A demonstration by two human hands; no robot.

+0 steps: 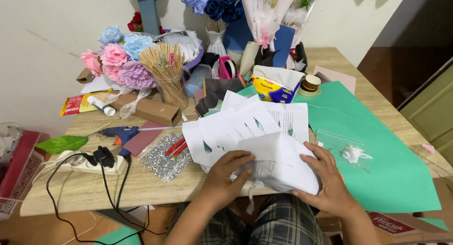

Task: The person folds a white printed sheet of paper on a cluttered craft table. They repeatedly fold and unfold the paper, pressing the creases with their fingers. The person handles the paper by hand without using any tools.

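My left hand (226,176) and my right hand (328,179) both grip a folded white paper sheet (278,162) at the near edge of a wooden table (85,188). The left fingers press on its left part, the right hand wraps its right end. Under and behind it lies a stack of white paper sheets (245,124) with leaf-shaped holes cut out. A narrow paper strip hangs down between my hands. My checked trousers show below the table edge.
A large green paper sheet (377,146) covers the right side, with a clear bag and white scrap (354,153) on it. To the left lie a blue glue gun (118,132), power strip (94,162), silver glitter sheet (165,155), jar of wooden sticks (167,73) and paper flowers (118,56).
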